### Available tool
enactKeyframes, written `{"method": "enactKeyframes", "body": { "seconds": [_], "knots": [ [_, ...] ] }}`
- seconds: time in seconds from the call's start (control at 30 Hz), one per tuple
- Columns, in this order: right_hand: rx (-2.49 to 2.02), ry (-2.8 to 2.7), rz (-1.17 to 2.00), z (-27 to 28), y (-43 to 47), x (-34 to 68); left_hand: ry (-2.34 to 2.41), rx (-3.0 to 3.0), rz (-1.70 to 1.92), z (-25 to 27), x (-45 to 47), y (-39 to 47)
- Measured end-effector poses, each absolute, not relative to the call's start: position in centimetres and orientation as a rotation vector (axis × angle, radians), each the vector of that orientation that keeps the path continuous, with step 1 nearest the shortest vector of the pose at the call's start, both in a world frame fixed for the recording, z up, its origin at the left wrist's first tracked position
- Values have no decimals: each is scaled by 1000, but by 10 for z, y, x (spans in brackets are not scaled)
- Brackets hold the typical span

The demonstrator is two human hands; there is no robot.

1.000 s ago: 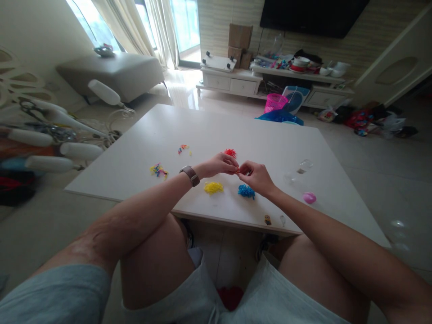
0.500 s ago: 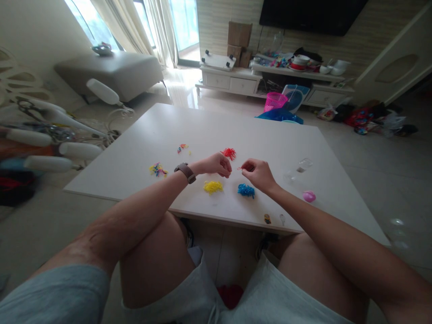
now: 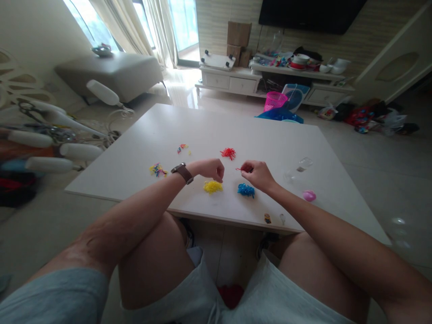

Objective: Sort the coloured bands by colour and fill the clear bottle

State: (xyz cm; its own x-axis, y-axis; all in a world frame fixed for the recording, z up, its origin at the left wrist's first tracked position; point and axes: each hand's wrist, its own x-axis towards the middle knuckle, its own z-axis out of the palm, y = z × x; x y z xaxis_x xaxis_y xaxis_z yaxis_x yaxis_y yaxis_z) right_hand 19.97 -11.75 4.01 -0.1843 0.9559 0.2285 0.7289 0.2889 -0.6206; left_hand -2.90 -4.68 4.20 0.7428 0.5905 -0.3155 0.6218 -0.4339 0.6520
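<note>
My right hand pinches a small red rubber band, which sticks out to the left of its fingertips. Just above the right edge of a yellow rubber band pile is my left hand, fingers curled downward and closed; what they hold, if anything, is hidden. Below my right hand lies a heap of blue rubber bands. A red rubber band pile sits beyond both hands.
Mixed-colour bands lie at the left on the white table, with a few more bands farther back. To the right are a clear bottle and a pink object. A small yellow-and-blue figure lies near the front edge.
My left hand has moved left and slightly down, away from my right hand, to the edge of the yellow pile. My right hand stays nearly in place with the red rubber band.
</note>
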Motion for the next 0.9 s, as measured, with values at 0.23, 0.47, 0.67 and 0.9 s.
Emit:
{"method": "enactKeyframes", "body": {
  "seconds": [0.23, 0.47, 0.67, 0.9],
  "knots": [
    [-1528, -2006, 511, 39, -117, 201, 691, 1901, 383, 47, -21, -54],
    [-1524, -2005, 508, 38, -115, 202, 623, 1885, 383, 45, -16, -56],
    [-1486, -1956, 413, 41, -113, 203, 853, 2042, 476, 24, -23, -30],
    [-1494, -1975, 424, 43, -114, 206, 1209, 2384, 475, 1, -32, -2]
  ]
}}
